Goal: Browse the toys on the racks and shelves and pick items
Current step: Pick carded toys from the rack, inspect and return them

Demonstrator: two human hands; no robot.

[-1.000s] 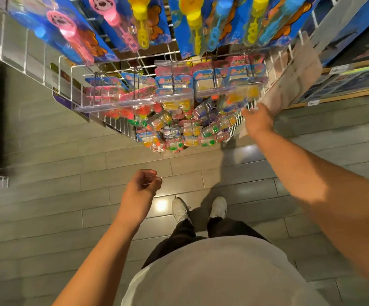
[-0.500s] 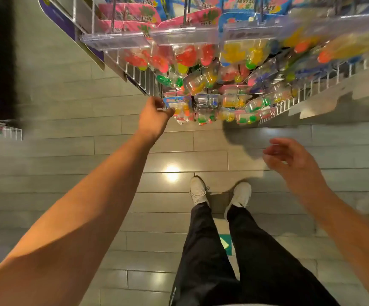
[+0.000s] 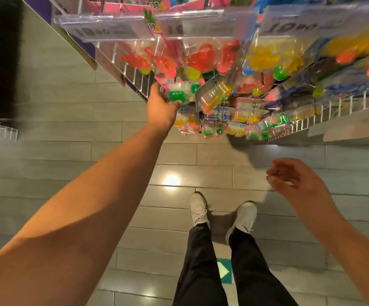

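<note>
my left hand (image 3: 160,107) grasping a blister pack with green toy (image 3: 179,93) on wire rack (image 3: 324,111) | my right hand (image 3: 298,184) released, empty, near right

L arm outstretched, left hand (image 3: 160,107) cupped w/ fingers curled; right hand (image 3: 298,184) low, loosely open, empty.

Grey plank floor (image 3: 57,164) reflecting ceiling light glare (image 3: 172,180); white sneakers (image 3: 197,209) standing side by side; black trousers (image 3: 203,270) partly covering teal arrow sticker (image 3: 224,271).
</note>
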